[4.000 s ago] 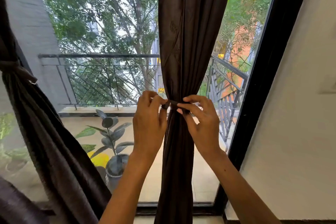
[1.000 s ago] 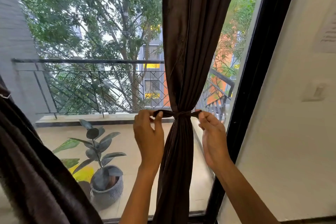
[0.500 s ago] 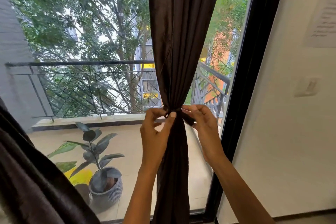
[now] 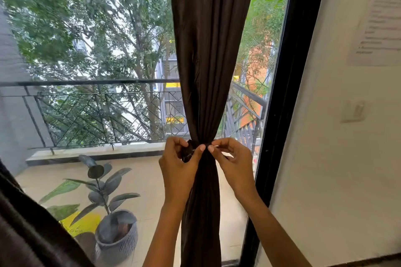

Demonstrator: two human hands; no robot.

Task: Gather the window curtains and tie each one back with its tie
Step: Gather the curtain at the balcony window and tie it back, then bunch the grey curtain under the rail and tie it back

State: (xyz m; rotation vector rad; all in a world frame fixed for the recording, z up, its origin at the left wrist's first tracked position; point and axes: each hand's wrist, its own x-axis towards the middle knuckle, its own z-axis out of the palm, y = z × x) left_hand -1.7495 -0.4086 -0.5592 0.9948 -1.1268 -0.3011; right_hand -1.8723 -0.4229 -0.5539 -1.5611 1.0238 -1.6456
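Head cam: both hands are at the waist of the right-hand curtain (image 4: pixel 208 50), which hangs bunched tight in front of the window glass, just beside the black frame (image 4: pixel 282 93).

Left hand (image 4: pixel 180 167) has its fingers curled round a dark loop of the tie (image 4: pixel 188 152), thumb pressed in against the gathered fabric. Right hand (image 4: pixel 233 158) pinches something thin between thumb and forefinger, most likely the other tie end, though that is too small to confirm.

Step, as I read it: closing the knot on this curtain. Wrap looks done, knot not yet cinched. Next move needs both ends pulled outward evenly while the bundle stays gathered, or the wrap will slide down the slick cloth.

Another dark curtain (image 4: pixel 32 234) fills the lower-left corner; whether it is tied can't be seen.

Writing: a printed sheet (image 4: pixel 379 17) is stuck on the wall at right, text too blurred to read. Wall switch (image 4: pixel 354 110) has no visible marking. No brands anywhere.
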